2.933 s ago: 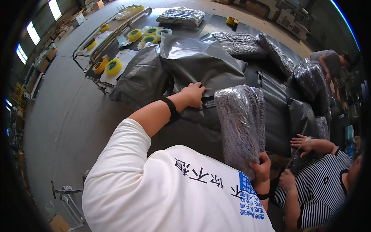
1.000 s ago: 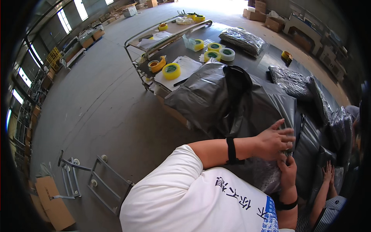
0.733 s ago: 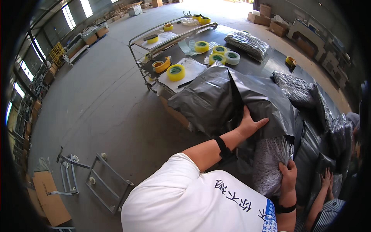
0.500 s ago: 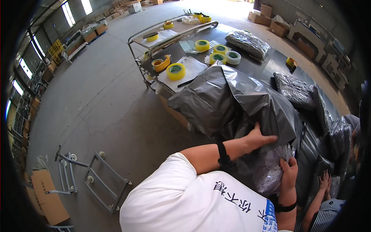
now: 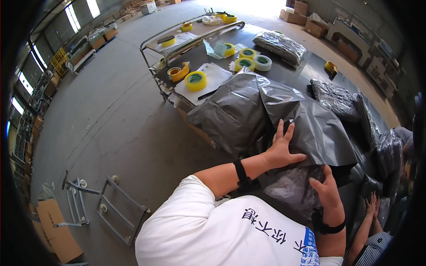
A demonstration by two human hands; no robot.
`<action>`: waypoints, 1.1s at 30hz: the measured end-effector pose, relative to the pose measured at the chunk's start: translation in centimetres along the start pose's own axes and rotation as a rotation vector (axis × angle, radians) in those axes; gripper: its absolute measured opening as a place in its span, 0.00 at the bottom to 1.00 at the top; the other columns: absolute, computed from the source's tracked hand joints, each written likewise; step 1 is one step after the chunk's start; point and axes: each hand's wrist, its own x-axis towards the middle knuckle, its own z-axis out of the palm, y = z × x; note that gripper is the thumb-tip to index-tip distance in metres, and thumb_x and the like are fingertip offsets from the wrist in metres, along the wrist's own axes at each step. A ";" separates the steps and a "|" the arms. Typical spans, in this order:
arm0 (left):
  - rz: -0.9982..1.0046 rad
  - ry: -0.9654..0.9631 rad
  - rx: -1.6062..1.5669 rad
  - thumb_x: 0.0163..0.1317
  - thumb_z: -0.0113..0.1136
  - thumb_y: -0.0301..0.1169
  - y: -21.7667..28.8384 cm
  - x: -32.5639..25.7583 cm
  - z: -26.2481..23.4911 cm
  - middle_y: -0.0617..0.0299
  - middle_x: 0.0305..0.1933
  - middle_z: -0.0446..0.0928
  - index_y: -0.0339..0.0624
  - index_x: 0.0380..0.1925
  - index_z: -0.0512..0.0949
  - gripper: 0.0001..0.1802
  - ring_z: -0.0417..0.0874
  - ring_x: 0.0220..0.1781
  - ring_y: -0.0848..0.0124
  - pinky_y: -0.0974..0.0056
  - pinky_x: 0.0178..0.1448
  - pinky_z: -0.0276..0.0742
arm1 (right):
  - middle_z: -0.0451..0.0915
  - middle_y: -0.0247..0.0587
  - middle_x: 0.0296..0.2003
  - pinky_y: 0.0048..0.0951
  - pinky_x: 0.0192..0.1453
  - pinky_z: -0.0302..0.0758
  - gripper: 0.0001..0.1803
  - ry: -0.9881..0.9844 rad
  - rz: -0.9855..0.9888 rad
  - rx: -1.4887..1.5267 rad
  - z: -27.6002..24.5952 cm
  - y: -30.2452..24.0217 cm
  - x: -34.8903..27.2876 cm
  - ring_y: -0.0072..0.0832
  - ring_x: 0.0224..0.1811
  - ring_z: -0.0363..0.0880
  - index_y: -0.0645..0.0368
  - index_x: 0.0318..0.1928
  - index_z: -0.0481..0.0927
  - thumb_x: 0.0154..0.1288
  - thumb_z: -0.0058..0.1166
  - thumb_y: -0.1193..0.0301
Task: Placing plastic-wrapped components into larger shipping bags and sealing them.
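A large grey plastic mailing bag lies across the table's near edge. My left hand rests on it with fingers spread and thumb stretched to the right, close to the bag's near edge. Just below that edge is a package in clear, crinkled plastic. My right hand grips the package's right side, thumb on top; its fingertips are partly hidden at the bag's edge. Another grey bag lies to the left, partly under the first one.
Rolls of tape and paper sheets lie on the dark table. Wrapped packages lie along its right side. A co-worker's hands are at the lower right. On the floor at left are metal frames with casters and a cardboard box.
The clear-wrapped package and my right hand have moved up toward the grey bag's edge. My left hand's fingers have spread over the bag, whose near right corner now reaches further right.
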 end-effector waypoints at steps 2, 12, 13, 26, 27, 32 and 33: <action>0.013 -0.022 -0.041 0.42 0.73 0.61 -1.0 0.1 -0.6 0.38 0.77 0.24 0.42 0.74 0.41 0.69 0.36 0.77 0.37 0.49 0.77 0.45 | 0.70 0.43 0.56 0.31 0.67 0.63 0.33 -0.131 0.012 0.086 -0.8 0.2 -1.1 0.30 0.59 0.69 0.64 0.64 0.62 0.57 0.57 0.81; -0.034 -0.202 0.129 0.44 0.75 0.53 -4.3 -2.8 -1.3 0.35 0.76 0.27 0.40 0.74 0.43 0.66 0.36 0.78 0.39 0.50 0.77 0.46 | 0.73 0.46 0.52 0.38 0.66 0.65 0.34 0.563 0.045 -1.120 -6.6 5.3 -2.3 0.38 0.62 0.68 0.62 0.56 0.70 0.47 0.70 0.74; -0.047 -0.212 0.124 0.44 0.75 0.52 -4.3 -3.0 -1.2 0.34 0.76 0.28 0.40 0.74 0.43 0.66 0.36 0.78 0.40 0.51 0.77 0.46 | 0.73 0.49 0.52 0.41 0.65 0.67 0.40 0.699 -0.073 -1.138 -7.7 6.5 -1.6 0.45 0.59 0.68 0.59 0.60 0.68 0.45 0.72 0.70; -0.576 -0.302 -0.852 0.62 0.62 0.51 -6.8 -5.4 -2.5 0.55 0.70 0.61 0.43 0.73 0.48 0.48 0.65 0.68 0.63 0.54 0.62 0.67 | 0.77 0.46 0.54 0.28 0.62 0.71 0.32 0.183 0.025 0.197 -8.8 18.4 2.8 0.30 0.57 0.75 0.63 0.69 0.61 0.65 0.52 0.81; -0.527 -0.290 -0.886 0.61 0.63 0.51 -7.3 -5.4 -2.1 0.58 0.66 0.65 0.44 0.71 0.55 0.45 0.66 0.66 0.66 0.53 0.61 0.67 | 0.75 0.46 0.56 0.29 0.63 0.71 0.32 0.232 -0.031 0.133 -8.5 18.8 2.5 0.31 0.58 0.74 0.63 0.68 0.62 0.64 0.54 0.80; -0.537 -0.252 -0.840 0.60 0.65 0.51 -6.8 -5.4 -1.6 0.61 0.64 0.67 0.46 0.69 0.58 0.43 0.66 0.65 0.66 0.55 0.62 0.66 | 0.71 0.46 0.61 0.30 0.66 0.67 0.37 0.435 -0.322 -0.565 -7.7 15.4 2.5 0.34 0.63 0.70 0.65 0.69 0.61 0.59 0.60 0.80; -0.596 -0.216 -0.823 0.62 0.63 0.48 -5.6 -5.5 -1.6 0.60 0.64 0.68 0.43 0.70 0.57 0.42 0.68 0.64 0.67 0.58 0.60 0.68 | 0.70 0.46 0.62 0.30 0.67 0.66 0.39 0.380 -0.281 -0.344 -7.6 15.4 2.8 0.34 0.64 0.69 0.66 0.69 0.60 0.58 0.61 0.80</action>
